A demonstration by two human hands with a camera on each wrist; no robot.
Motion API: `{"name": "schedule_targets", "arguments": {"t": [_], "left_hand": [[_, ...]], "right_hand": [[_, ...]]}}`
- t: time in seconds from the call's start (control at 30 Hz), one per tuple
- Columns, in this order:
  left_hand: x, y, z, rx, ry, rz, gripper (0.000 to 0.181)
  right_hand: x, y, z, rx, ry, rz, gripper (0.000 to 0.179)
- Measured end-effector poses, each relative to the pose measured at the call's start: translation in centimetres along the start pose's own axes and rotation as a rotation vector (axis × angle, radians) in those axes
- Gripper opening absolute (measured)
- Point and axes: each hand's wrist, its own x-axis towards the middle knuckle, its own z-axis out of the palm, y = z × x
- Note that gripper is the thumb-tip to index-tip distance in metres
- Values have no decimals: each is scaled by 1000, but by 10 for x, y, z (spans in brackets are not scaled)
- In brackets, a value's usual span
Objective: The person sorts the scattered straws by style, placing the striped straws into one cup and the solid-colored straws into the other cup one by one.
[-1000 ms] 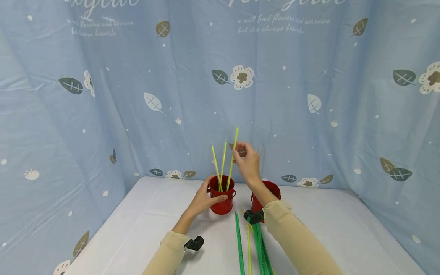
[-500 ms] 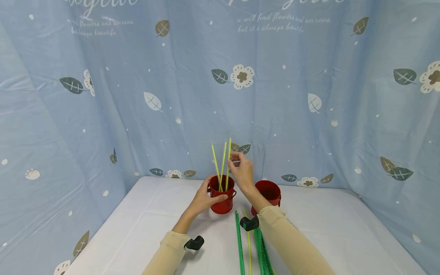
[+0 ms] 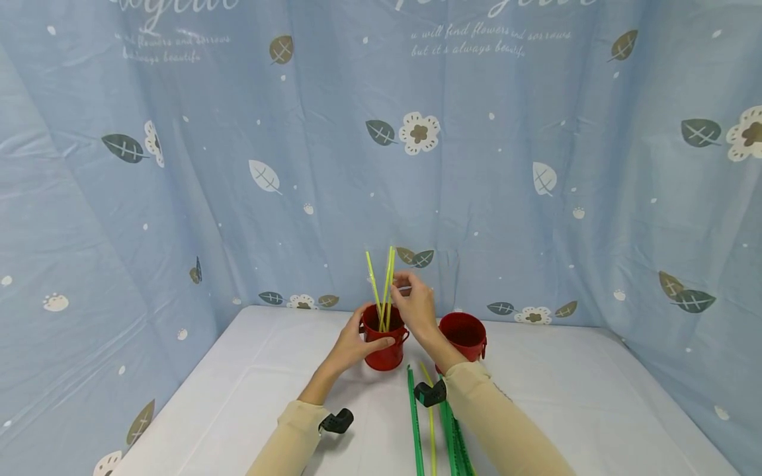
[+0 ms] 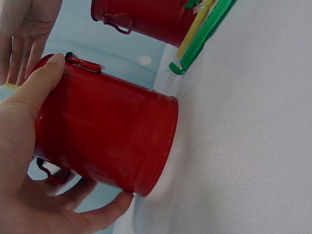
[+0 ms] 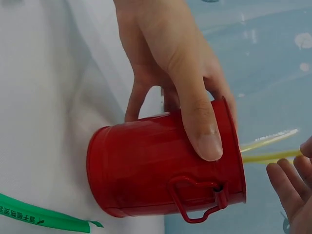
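Head view: down comes the right hand (image 3: 417, 305), lower and further left than a second ago, thumb and fingertips pinching the held stick (image 3: 389, 309). It has dropped to the height of the two other sticks (image 3: 372, 277), so all three now lean inside the bucket (image 3: 383, 357), and this one looks all but placed. The left hand (image 3: 350, 345) hasn't budged, wrapped round the bucket's side. Just right of it sits the second bucket (image 3: 462, 325); green strips (image 3: 415, 420) and a loose yellow stick (image 3: 432, 436) lie on the table (image 3: 238, 383).

Left wrist: the left hand's thumb is up by the rim, fingers round the far side, a steady clamp. The sticks are mostly hidden here.

Right wrist: yellow lengths poke from the bucket's mouth, right-hand fingers close by at the frame edge; whether they're letting go, I can't tell.
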Motion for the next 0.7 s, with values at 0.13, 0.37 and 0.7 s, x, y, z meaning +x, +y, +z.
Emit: {"name": "schedule_targets", "arguments": {"t": [0.13, 0.37, 0.7], "left_hand": [[0, -1, 0, 3, 0, 0, 86], [-1, 1, 2, 12, 14, 10, 84], [-1, 0, 1, 15, 12, 23, 85]], "right_hand": [[-2, 1, 0, -4, -1, -9, 25], [-7, 1, -5, -28, -5, -27, 21], [-25, -2, -17, -8, -87, -49, 21]]}}
